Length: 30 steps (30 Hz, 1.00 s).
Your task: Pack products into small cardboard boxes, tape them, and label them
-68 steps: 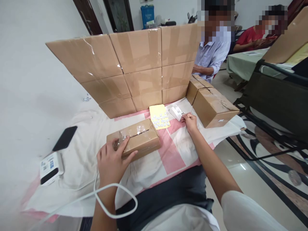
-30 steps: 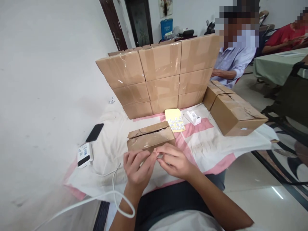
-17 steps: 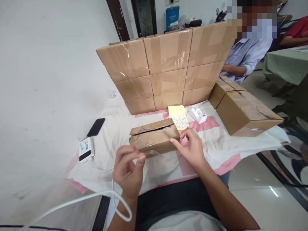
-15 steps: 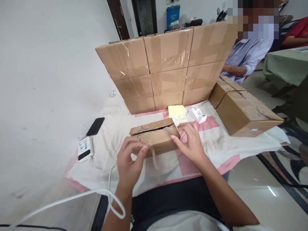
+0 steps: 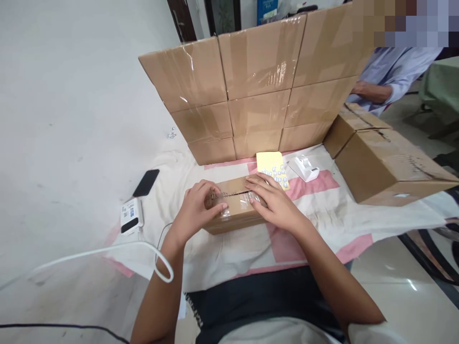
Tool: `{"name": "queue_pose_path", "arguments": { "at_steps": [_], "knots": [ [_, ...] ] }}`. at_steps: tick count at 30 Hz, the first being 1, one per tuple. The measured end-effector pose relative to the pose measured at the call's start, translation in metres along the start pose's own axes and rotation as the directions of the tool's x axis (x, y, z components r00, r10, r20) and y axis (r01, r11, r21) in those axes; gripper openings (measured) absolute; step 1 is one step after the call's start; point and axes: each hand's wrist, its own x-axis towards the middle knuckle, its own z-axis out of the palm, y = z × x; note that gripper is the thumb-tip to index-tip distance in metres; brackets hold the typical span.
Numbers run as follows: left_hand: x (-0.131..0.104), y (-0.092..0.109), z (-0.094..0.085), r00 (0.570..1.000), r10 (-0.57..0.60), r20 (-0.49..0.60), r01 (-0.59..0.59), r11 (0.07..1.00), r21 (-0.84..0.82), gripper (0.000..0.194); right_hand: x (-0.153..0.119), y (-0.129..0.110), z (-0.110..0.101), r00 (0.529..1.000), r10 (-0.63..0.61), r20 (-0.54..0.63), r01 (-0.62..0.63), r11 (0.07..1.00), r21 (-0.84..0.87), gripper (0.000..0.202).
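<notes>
A small cardboard box [image 5: 236, 219] rests on the cloth-covered table in front of me, a dark seam running along its top and clear tape across it. My left hand [image 5: 199, 205] holds the box's left end, fingers over the far top edge and thumb on the near flap. Across the right end of the top lies my right hand [image 5: 272, 200], its fingers spread on the flaps. Just behind the box is a yellow sheet [image 5: 269, 161] with small pale stickers. A white tape dispenser [image 5: 304, 168] stands to its right.
Stacked, taped cardboard boxes [image 5: 258, 67] form a wall behind. Larger boxes [image 5: 387, 162] stand at the right. A black phone [image 5: 146, 183] and a white device [image 5: 130, 215] lie left. A white cable [image 5: 143, 242] loops beside my left forearm. A person's arm [image 5: 375, 91] shows behind.
Both hands have come down onto the box top, and the gap between its flaps is narrower. The loose tape strip near my left hand now lies against the box. The view has shifted.
</notes>
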Motion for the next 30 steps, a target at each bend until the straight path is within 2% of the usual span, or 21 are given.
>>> {"name": "queue_pose_path", "arguments": {
  "at_steps": [9, 15, 22, 27, 28, 30],
  "knots": [
    [0.0, -0.013, 0.011, 0.999, -0.029, 0.017, 0.028, 0.997, 0.066, 0.024, 0.001, 0.002, 0.003, 1.0, -0.003, -0.007, 0.003, 1.0, 0.019, 0.039],
    [0.0, -0.014, 0.016, 0.993, -0.12, 0.006, 0.118, 0.986, 0.119, 0.052, -0.001, -0.001, 0.003, 1.0, 0.001, -0.003, -0.001, 0.999, 0.044, 0.038],
    [0.011, -0.007, 0.023, 0.989, -0.147, -0.021, 0.148, 0.976, 0.16, 0.034, -0.002, 0.0, 0.004, 1.0, -0.006, -0.006, 0.006, 0.999, 0.041, 0.036],
    [0.013, -0.011, 0.018, 0.988, -0.154, -0.035, 0.157, 0.972, 0.174, 0.035, -0.003, 0.002, 0.007, 0.999, 0.001, -0.032, 0.001, 0.999, 0.047, 0.035],
    [0.01, -0.013, 0.015, 0.99, -0.139, -0.02, 0.141, 0.976, 0.165, 0.038, -0.003, 0.002, 0.008, 0.999, 0.006, -0.045, -0.004, 0.999, 0.052, 0.035],
    [0.002, -0.016, 0.01, 0.995, -0.079, 0.064, 0.068, 0.986, 0.151, 0.057, -0.003, 0.002, 0.009, 0.997, 0.019, -0.069, -0.015, 0.998, 0.062, 0.034]
  ]
}}
